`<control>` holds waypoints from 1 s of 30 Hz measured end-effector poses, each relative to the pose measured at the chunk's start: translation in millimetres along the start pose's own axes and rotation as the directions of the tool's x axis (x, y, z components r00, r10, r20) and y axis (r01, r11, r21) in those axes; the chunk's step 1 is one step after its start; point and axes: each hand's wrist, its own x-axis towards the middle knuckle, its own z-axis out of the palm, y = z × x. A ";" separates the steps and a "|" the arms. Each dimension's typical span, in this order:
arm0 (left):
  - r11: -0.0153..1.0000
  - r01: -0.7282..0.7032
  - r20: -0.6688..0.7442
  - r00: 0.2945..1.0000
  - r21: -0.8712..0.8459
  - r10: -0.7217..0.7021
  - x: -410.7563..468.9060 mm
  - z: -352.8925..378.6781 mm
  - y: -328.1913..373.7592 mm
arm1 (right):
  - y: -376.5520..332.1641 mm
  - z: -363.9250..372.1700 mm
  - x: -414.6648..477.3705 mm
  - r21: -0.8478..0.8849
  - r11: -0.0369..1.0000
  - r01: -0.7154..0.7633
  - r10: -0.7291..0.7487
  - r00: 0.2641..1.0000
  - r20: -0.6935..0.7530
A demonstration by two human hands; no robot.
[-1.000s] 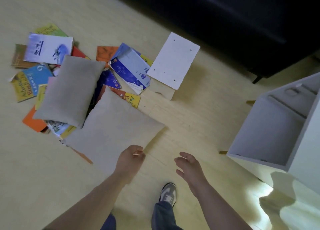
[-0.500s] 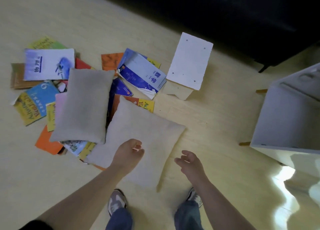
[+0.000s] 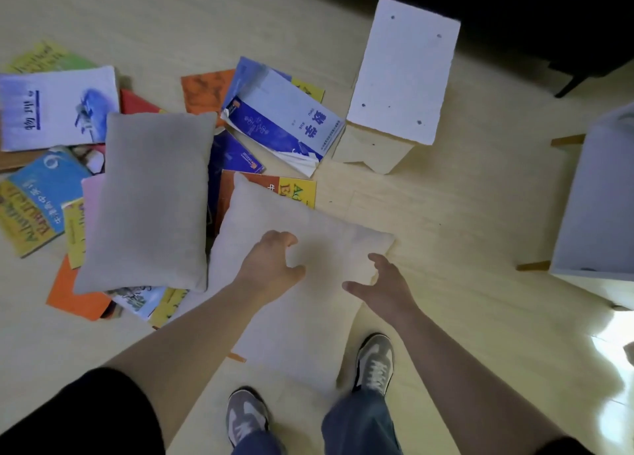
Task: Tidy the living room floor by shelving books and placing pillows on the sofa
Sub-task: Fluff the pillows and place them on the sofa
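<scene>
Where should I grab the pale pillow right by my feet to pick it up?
Take the pale pillow by its right edge, right hand coming from the bare floor side, left hand on the opposite edge. It lies flat and wide, so two opposite edges probably lift it evenly.

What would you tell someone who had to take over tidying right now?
Left hand and right hand: both open, holding nothing, reaching at the cream pillow.
Cream pillow and grey pillow lie on the scattered books on the floor.
Done: nothing shelved, no pillow on the sofa.
Left: both pillows to the sofa, all books into the white shelf.
</scene>
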 end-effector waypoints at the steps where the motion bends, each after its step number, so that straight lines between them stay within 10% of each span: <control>1: 1.000 -0.008 0.001 1.000 0.026 0.008 10.2 0.6 -1.3 | -0.6 1.0 13.0 -0.024 0.999 0.022 -0.022 1.000 0.003; 30: 0.716 -0.136 0.134 0.989 0.685 0.060 194.9 62.5 -59.1 | 21.1 49.8 221.8 -0.620 0.740 0.261 -0.210 0.965 0.157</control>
